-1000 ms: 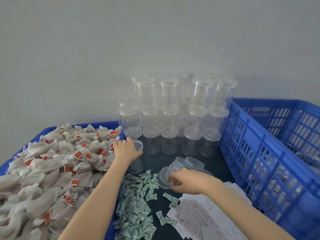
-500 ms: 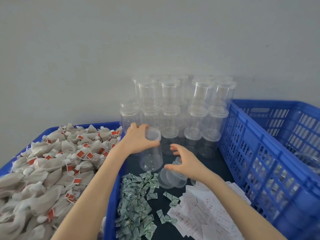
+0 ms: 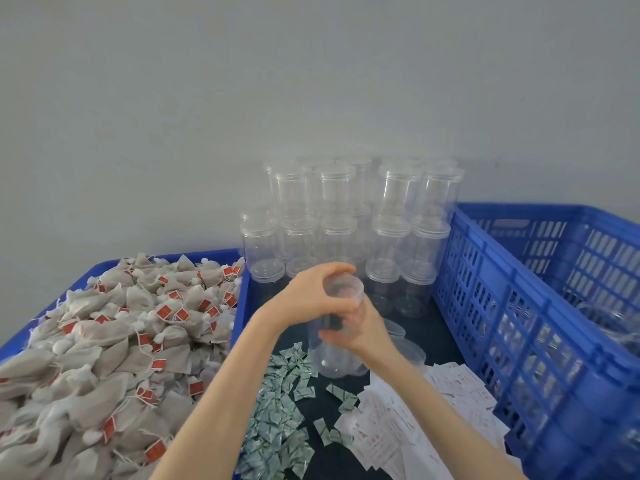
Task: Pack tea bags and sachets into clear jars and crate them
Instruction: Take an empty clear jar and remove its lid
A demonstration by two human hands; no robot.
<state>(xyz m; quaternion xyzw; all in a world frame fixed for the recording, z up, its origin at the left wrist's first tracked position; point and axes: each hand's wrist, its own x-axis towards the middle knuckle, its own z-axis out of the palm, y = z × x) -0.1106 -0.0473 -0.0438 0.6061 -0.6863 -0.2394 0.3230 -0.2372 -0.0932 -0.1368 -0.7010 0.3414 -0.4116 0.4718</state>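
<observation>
I hold one clear jar (image 3: 334,355) upright above the dark table, in front of the jar stack. My left hand (image 3: 311,292) grips its lid at the top. My right hand (image 3: 360,332) wraps round the jar's body from the right. A heap of beige tea bags (image 3: 114,341) with red tags fills the blue tray on the left. Small green sachets (image 3: 280,420) lie scattered under my left forearm. White printed slips (image 3: 408,427) lie under my right forearm.
Stacked clear lidded jars (image 3: 349,230) stand against the grey wall. A blue slatted crate (image 3: 533,323) stands at the right, with clear jars dimly visible inside. Loose lids (image 3: 410,351) lie just right of the held jar.
My left hand lifted the jar from beside the tea bag tray and brought it toward the middle. My right hand left the loose lids and took hold of the jar's body.
</observation>
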